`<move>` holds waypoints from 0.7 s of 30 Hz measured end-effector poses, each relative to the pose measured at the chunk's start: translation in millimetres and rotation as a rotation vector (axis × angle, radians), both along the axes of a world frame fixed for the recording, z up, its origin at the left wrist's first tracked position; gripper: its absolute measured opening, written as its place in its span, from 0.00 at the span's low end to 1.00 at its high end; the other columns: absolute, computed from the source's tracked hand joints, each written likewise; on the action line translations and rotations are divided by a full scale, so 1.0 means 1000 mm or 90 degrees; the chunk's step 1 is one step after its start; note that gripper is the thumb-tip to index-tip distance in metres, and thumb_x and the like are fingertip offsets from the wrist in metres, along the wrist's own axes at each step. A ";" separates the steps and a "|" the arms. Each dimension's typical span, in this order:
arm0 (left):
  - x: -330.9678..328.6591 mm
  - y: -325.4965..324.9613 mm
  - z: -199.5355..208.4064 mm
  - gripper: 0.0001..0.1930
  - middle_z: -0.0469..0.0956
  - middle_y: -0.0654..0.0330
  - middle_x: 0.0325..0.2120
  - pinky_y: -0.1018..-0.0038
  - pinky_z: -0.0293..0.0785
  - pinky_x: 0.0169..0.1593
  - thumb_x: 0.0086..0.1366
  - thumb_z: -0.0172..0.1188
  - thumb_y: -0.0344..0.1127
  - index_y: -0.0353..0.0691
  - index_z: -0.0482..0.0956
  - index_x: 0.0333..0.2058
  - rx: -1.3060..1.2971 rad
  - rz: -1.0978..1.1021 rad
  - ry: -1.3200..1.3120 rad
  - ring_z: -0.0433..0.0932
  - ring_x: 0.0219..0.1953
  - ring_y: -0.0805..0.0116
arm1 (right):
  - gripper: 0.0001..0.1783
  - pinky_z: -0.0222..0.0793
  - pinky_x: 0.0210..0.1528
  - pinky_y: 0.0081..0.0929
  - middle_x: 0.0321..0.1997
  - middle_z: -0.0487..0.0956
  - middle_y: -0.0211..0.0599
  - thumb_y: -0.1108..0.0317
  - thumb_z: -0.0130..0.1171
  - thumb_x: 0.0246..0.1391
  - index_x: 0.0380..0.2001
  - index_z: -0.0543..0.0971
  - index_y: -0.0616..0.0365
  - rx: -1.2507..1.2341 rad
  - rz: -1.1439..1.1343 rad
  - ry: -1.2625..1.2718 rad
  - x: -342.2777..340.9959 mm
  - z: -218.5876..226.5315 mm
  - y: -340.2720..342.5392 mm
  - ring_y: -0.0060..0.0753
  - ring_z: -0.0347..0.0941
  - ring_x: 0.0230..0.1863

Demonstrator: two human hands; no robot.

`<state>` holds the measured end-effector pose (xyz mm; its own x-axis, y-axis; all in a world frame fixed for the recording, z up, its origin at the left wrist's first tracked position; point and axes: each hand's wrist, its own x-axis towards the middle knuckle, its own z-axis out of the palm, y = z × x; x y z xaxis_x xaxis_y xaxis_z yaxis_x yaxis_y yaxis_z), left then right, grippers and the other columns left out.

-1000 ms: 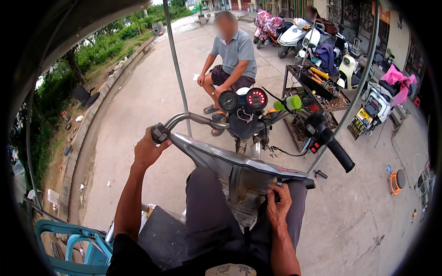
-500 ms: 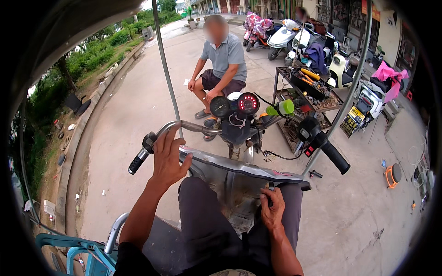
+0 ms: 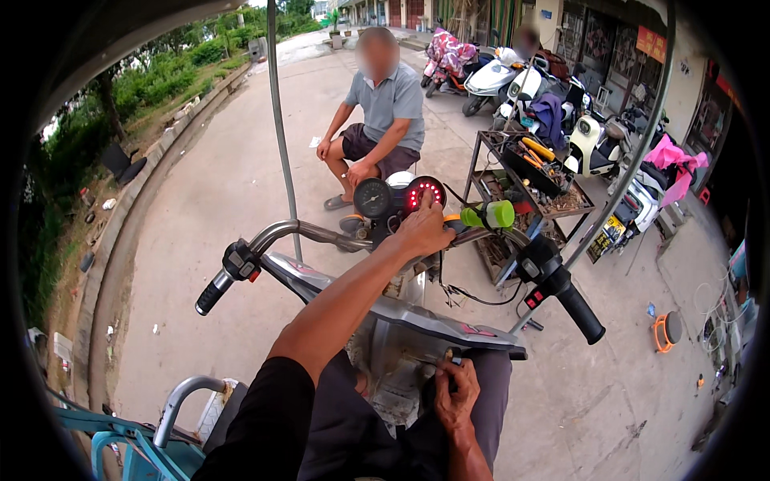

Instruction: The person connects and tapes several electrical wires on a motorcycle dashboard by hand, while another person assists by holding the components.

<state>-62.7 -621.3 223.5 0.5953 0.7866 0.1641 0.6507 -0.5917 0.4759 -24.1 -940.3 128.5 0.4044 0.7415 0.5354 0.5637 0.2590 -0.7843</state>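
I sit astride a scooter with a silver front panel point(image 3: 417, 317). My left hand point(image 3: 423, 231) reaches over the handlebar's middle, one finger touching the red-lit round gauge point(image 3: 425, 191) next to a dark dial point(image 3: 372, 197). The left grip point(image 3: 213, 294) and right grip point(image 3: 581, 313) are both free. Low under the panel, my right hand point(image 3: 457, 394) pinches a small key point(image 3: 450, 356) at the lock. A green cylinder point(image 3: 491, 215) sits on the bar right of the gauges.
A person point(image 3: 387, 120) sits on a low stool just ahead of the scooter. A metal rack of tools point(image 3: 531, 170) stands to the right, parked scooters point(image 3: 521, 80) behind it. A canopy pole point(image 3: 281, 128) rises at left. An orange reel point(image 3: 666, 331) lies on the concrete.
My left hand has left the left grip and moved right to the gauges. The handlebar has swung. My right hand stays at the lock under the panel.
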 end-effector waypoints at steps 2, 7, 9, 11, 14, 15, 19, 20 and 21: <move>-0.003 -0.004 -0.008 0.19 0.57 0.28 0.68 0.50 0.78 0.50 0.65 0.60 0.43 0.29 0.73 0.43 0.030 -0.058 -0.011 0.81 0.47 0.32 | 0.13 0.71 0.32 0.31 0.34 0.76 0.42 0.84 0.64 0.54 0.40 0.81 0.56 0.006 -0.002 -0.003 0.007 0.001 0.001 0.39 0.74 0.30; -0.030 -0.076 -0.044 0.13 0.79 0.47 0.52 0.50 0.79 0.39 0.68 0.59 0.41 0.36 0.75 0.39 0.105 -0.102 -0.149 0.83 0.34 0.44 | 0.14 0.70 0.32 0.33 0.33 0.75 0.42 0.85 0.64 0.52 0.40 0.81 0.57 -0.023 0.008 0.016 0.021 -0.003 0.004 0.41 0.74 0.30; -0.050 -0.098 -0.078 0.11 0.82 0.55 0.38 0.55 0.79 0.38 0.67 0.62 0.40 0.39 0.76 0.39 0.047 -0.107 0.000 0.84 0.33 0.49 | 0.15 0.70 0.31 0.32 0.32 0.74 0.41 0.85 0.64 0.51 0.41 0.81 0.57 0.001 0.009 -0.001 0.021 -0.014 0.009 0.41 0.73 0.29; -0.063 -0.105 -0.085 0.11 0.82 0.56 0.34 0.56 0.78 0.37 0.67 0.63 0.41 0.39 0.76 0.40 0.071 -0.083 -0.018 0.84 0.32 0.49 | 0.15 0.70 0.30 0.31 0.32 0.74 0.40 0.85 0.63 0.51 0.40 0.82 0.57 0.007 0.011 0.001 0.014 -0.014 0.008 0.39 0.74 0.29; -0.076 -0.094 -0.063 0.13 0.82 0.55 0.33 0.56 0.78 0.37 0.68 0.63 0.42 0.39 0.76 0.40 0.098 -0.009 -0.083 0.84 0.33 0.49 | 0.13 0.71 0.31 0.31 0.33 0.74 0.41 0.84 0.63 0.52 0.40 0.83 0.57 -0.017 0.017 0.038 0.002 -0.011 0.000 0.39 0.75 0.30; -0.076 -0.083 -0.049 0.13 0.82 0.55 0.35 0.55 0.78 0.37 0.68 0.63 0.43 0.39 0.76 0.41 0.100 0.042 -0.128 0.84 0.35 0.49 | 0.12 0.69 0.33 0.31 0.32 0.74 0.41 0.84 0.63 0.53 0.39 0.82 0.58 -0.027 0.022 0.047 0.000 -0.008 -0.003 0.40 0.73 0.31; -0.069 -0.042 -0.004 0.16 0.82 0.51 0.39 0.51 0.78 0.40 0.68 0.63 0.47 0.39 0.77 0.42 0.201 0.093 -0.146 0.84 0.38 0.45 | 0.12 0.71 0.31 0.30 0.33 0.75 0.40 0.83 0.63 0.53 0.39 0.83 0.57 0.007 0.016 0.020 -0.001 0.003 -0.006 0.38 0.75 0.30; -0.066 -0.034 -0.001 0.17 0.81 0.50 0.40 0.50 0.78 0.43 0.68 0.62 0.48 0.40 0.75 0.44 0.190 0.144 -0.076 0.84 0.42 0.44 | 0.12 0.71 0.31 0.30 0.33 0.75 0.40 0.83 0.63 0.53 0.39 0.83 0.57 0.010 0.016 0.019 -0.001 0.003 -0.008 0.38 0.75 0.30; -0.064 -0.024 0.002 0.19 0.81 0.48 0.41 0.50 0.78 0.46 0.69 0.62 0.49 0.40 0.74 0.46 0.177 0.194 -0.006 0.84 0.45 0.42 | 0.12 0.71 0.31 0.30 0.33 0.75 0.40 0.83 0.63 0.53 0.39 0.83 0.57 0.002 0.015 0.012 0.000 0.003 -0.010 0.38 0.75 0.30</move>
